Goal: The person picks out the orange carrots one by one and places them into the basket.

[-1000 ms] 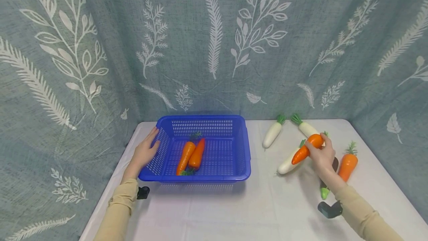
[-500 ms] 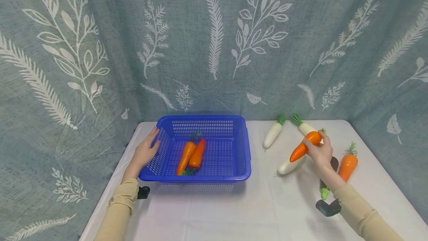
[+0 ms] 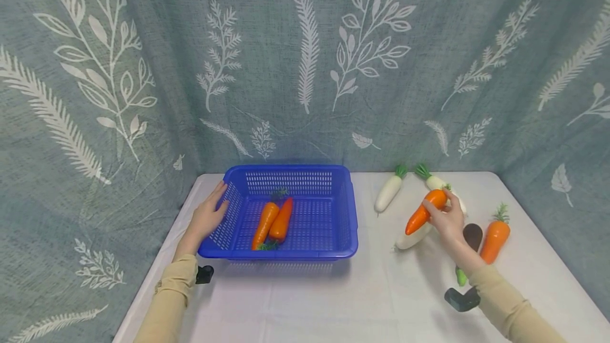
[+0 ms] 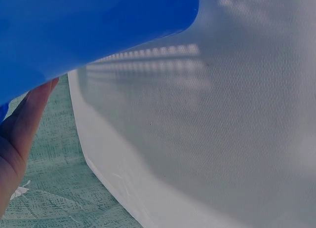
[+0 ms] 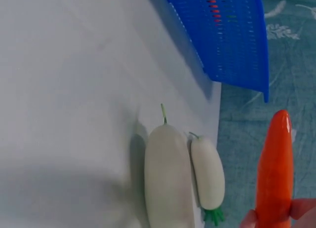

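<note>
In the head view my right hand (image 3: pixel 450 224) pinches an orange carrot (image 3: pixel 420 217) near its thick top, its tip sloping down to the left. It is held over a white radish (image 3: pixel 413 239), which it and the hand partly cover. My left hand (image 3: pixel 206 217) rests with extended fingers against the left side of a blue plastic basket (image 3: pixel 344 210). Inside the basket lie two carrots, one paler (image 3: pixel 265 225) and one redder (image 3: pixel 281 221). The right wrist view shows the held carrot (image 5: pixel 276 171), with fingertips on both sides of it.
Two more white radishes (image 3: pixel 388 193) (image 3: pixel 436 183) lie at the back right. Under the right forearm is a dark eggplant (image 3: pixel 472 235), partly hidden, beside another carrot (image 3: pixel 495 238). A patterned curtain (image 3: pixel 305 68) hangs behind the white table (image 3: pixel 305 300).
My right hand has moved a little to the left with the carrot, uncovering more of the eggplant. The left hand and the basket have stayed in place.
</note>
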### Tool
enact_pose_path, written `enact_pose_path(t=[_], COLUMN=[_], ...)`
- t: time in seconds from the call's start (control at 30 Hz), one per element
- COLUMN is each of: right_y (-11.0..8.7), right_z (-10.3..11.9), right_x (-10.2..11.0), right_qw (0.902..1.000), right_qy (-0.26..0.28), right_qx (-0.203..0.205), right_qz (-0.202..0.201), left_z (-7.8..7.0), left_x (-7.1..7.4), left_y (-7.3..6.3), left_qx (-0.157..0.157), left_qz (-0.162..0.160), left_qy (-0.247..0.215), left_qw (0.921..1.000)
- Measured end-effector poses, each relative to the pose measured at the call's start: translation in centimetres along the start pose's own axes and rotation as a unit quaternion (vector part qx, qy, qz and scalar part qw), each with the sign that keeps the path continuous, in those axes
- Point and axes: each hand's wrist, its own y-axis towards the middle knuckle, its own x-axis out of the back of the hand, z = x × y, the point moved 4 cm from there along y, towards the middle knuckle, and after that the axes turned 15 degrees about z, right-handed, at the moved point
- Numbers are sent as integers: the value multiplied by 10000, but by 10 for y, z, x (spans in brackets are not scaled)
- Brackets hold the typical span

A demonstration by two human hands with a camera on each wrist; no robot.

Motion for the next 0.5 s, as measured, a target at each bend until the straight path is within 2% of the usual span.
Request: enact_pose_path(t=[0.17, 0.5], right_y=[0, 2], right_z=[0, 2], right_x=[-5, -12], right_qw=[9997, 9995], right_qy=[207, 258], right_qx=[41, -58], right_qz=[77, 182], left_z=[-1, -1], left_x=[0, 0], left_y=[0, 0], left_qx=[-3, 26], left_qz=[-40, -12], left_qy=[10, 37], left_qw=[10000, 10000])
